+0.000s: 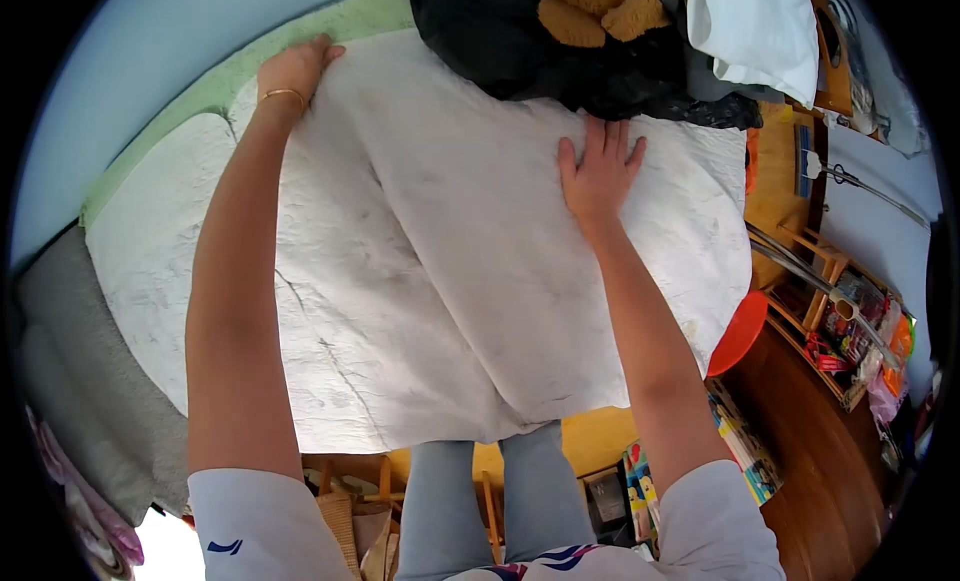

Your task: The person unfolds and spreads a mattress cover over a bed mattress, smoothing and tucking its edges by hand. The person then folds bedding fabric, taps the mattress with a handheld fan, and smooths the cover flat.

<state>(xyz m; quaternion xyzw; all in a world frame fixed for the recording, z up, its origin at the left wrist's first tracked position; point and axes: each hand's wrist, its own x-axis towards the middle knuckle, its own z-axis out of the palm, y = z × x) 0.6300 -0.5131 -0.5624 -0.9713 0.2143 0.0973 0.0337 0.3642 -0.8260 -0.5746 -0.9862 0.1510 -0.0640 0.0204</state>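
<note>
A wide white quilt, creased and faintly stained, lies spread out in front of me, with a long fold running down its middle. At its far left edge my left hand, with a bracelet on the wrist, has its fingers curled closed on the quilt; the fingertips are partly hidden. My right hand rests flat on the quilt with fingers spread, its tips at the edge of a black padded garment. That garment covers part of the quilt's far side.
A brown plush toy and a white cloth lie on the dark pile. Light green fabric runs along the wall. Grey cloth lies left. Right are an orange-red object, metal poles and a wooden rack.
</note>
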